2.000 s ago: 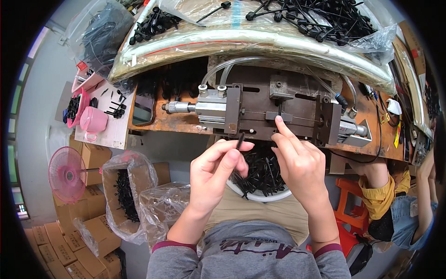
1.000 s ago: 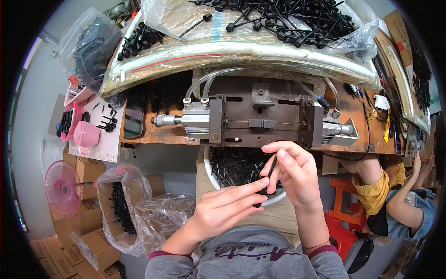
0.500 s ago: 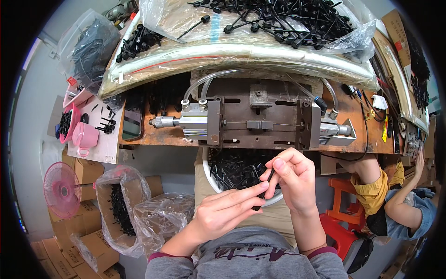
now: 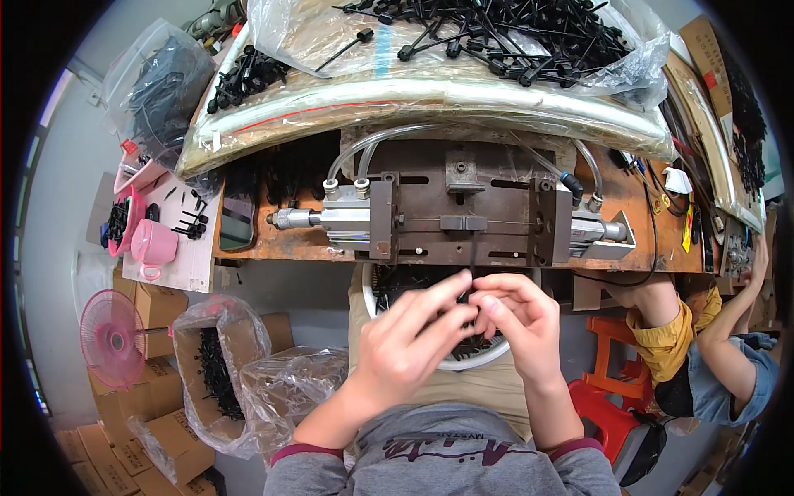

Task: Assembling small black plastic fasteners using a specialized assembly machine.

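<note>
Got a thin black rod at the fingertips, seemingly pinched by the right hand, thumb and fingers nearly together around the lower end. Pointing away from the body toward the small dark block mid-machine; can't tell whether touching it or just short. Right alongside, the left hand, loosely curled with fingers stretched to the same spot; can't tell whether gripping anything, too much blur and overlap.

Just below, a white tub of loose black parts. Around the block, a brown metal machine with silver cylinders at both ends and clear hoses on top, all on a worn wooden table. Over to the left, a phone and a pink mug. Behind the machine, a pile of black stems on plastic wrap. Down on the left, a pink fan; down on the right, an orange stool near another person.
</note>
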`<action>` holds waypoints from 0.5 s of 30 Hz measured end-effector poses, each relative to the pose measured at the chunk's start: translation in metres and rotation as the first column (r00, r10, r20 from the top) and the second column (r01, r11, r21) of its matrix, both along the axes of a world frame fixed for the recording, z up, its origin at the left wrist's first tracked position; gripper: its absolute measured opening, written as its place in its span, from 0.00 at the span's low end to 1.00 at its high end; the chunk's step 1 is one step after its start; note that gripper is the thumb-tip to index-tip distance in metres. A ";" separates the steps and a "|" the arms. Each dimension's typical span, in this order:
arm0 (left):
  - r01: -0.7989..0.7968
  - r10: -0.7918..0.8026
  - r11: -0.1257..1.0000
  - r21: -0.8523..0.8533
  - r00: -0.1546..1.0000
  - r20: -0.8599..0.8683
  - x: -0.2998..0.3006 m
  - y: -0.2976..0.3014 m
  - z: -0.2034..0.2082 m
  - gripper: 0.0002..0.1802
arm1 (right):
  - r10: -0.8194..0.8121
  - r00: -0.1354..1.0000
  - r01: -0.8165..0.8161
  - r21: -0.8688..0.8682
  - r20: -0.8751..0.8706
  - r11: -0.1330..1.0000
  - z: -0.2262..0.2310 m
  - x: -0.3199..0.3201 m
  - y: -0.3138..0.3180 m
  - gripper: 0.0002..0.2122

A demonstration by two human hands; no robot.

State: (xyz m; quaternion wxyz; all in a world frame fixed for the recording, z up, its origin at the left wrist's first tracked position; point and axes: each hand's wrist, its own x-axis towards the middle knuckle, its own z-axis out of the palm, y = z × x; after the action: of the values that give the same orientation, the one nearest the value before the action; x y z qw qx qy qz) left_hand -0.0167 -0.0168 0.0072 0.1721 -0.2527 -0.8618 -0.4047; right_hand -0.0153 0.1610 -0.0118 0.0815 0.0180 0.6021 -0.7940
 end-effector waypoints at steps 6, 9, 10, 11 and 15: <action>-0.123 0.077 0.950 -0.286 0.983 -0.166 -0.029 0.012 -0.024 0.14 | -0.066 0.992 0.099 0.312 -0.112 0.945 -0.013 0.021 0.015 0.07; -0.121 0.073 0.937 -0.327 0.985 -0.155 -0.036 0.013 -0.021 0.14 | -0.041 0.982 0.120 0.451 -0.182 0.884 -0.019 0.031 0.022 0.04; -0.115 0.070 0.934 -0.337 0.987 -0.143 -0.038 0.014 -0.019 0.14 | -0.025 0.981 0.118 0.487 -0.194 0.865 -0.020 0.035 0.024 0.04; -0.120 0.075 0.930 -0.348 0.987 -0.140 -0.040 0.015 -0.017 0.14 | -0.008 0.979 0.116 0.522 -0.204 0.845 -0.022 0.038 0.025 0.04; -0.135 0.108 0.935 -0.328 0.989 -0.098 -0.039 0.015 -0.019 0.13 | 0.002 0.987 0.085 0.537 -0.158 0.839 -0.034 0.050 0.031 0.05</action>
State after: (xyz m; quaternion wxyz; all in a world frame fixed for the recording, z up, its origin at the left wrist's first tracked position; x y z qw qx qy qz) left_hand -0.0558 -0.0015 -0.0120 0.1851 -0.2399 -0.9244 -0.2316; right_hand 0.0349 0.1918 -0.0456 0.0096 -0.0072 0.8059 -0.5920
